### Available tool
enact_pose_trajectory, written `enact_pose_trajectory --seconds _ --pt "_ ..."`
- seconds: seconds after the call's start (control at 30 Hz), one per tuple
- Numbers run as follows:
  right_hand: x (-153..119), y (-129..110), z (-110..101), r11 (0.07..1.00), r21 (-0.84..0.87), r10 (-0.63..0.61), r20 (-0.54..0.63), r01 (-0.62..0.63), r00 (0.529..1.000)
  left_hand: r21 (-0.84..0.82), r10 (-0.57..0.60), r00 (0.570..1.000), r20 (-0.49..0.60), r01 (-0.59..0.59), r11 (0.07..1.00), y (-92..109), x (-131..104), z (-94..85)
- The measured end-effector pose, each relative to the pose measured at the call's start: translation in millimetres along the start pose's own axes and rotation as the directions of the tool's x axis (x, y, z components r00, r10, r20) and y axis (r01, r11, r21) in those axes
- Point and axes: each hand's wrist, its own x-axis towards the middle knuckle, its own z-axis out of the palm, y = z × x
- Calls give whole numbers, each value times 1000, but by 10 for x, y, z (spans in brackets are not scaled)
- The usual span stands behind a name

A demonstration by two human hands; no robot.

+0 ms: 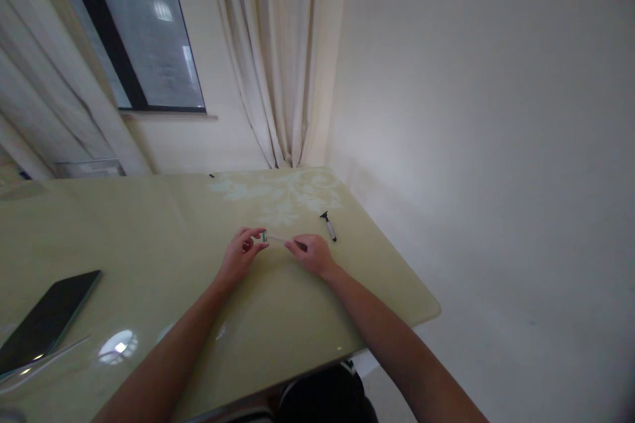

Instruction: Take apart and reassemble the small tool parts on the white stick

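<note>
Pinching small green-white piece [264, 236] in left hand [237, 258] | gripping slim pale rod [277, 238] in closed right hand [316, 256] | judging unfinished: both held, cannot tell if joined | noting razor [329, 227] on table [292, 324], untouched

Both arms stretched forward, left hand [243, 252] pinching, right hand [311, 254] curled.

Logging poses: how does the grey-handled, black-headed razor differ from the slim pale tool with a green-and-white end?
The razor lies on the table; the pale tool is between left hand and right hand. Razor points away from the person, tool crosswise. Razor's head is black, tool's end green and white.
</note>
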Motion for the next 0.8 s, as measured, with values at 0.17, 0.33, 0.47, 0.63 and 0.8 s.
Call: enact_pose_trajectory --seconds 0.17,0.33,0.47,0.63,0.8 --pt "8 7 5 994 -42 97 -20 -97 995 8 -2 1000 -3 2 1000 20 -3 -3" --pt "9 5 11 1000 -8 11 4 -11 1000 8 -1 1000 29 1 1000 29 -13 -8" --pt "11 -10 9 994 -57 96 -23 -97 995 1 -3 1000 24 3 1000 37 -18 -5" --pt "3 -24 11 1000 -5 -5 9 5 1000 1 3 1000 28 -3 1000 21 -15 1" --pt "15 -1 18 991 -57 120 -37 -122 992 18 25 999 25 -25 1000 1 -11 -3"
